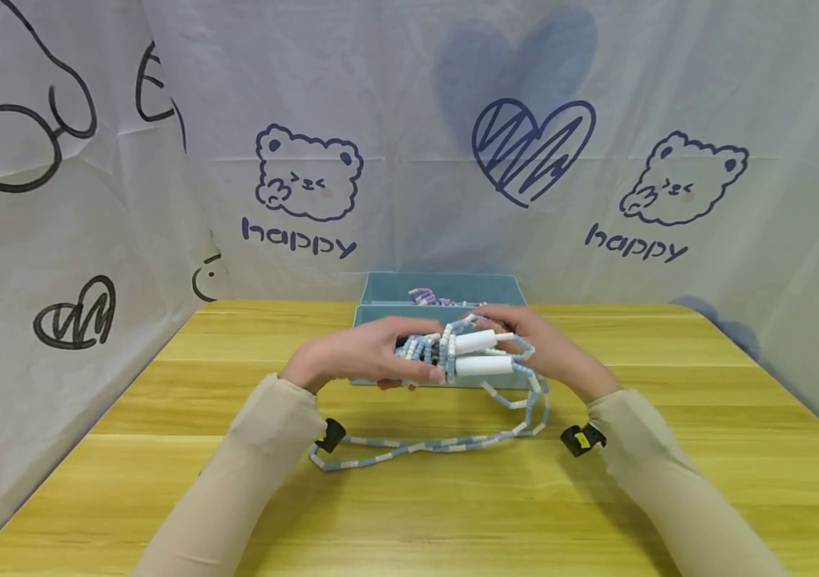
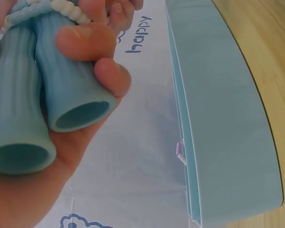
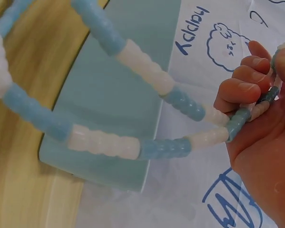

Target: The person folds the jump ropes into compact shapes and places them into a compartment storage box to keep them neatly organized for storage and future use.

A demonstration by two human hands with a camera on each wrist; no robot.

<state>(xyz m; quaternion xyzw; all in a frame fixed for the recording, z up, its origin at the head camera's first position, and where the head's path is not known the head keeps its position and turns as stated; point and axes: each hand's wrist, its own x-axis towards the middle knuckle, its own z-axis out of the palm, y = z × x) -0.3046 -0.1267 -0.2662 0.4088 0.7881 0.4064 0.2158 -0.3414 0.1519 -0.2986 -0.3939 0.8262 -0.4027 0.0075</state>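
A blue-and-white beaded jump rope [image 1: 379,457] is held between the two hands, above the middle of the table. The left hand [image 1: 373,353] grips both handles [image 2: 18,95] side by side; their light-blue flared ends show in the left wrist view, and their white ends [image 1: 485,365] point right in the head view. Rope is wound around the handles beside the left fingers. With curled fingers, the right hand [image 3: 270,118] holds a stretch of the rope. A long loop of it hangs down towards the table. The right fingertips are partly hidden in the head view.
Just behind the hands stands a light-blue box [image 1: 365,317] with purple-and-white beaded pieces [image 1: 422,296] inside. The wooden table [image 1: 409,521] stretches to both sides. A printed white cloth [image 1: 409,200] hangs at the back and left.
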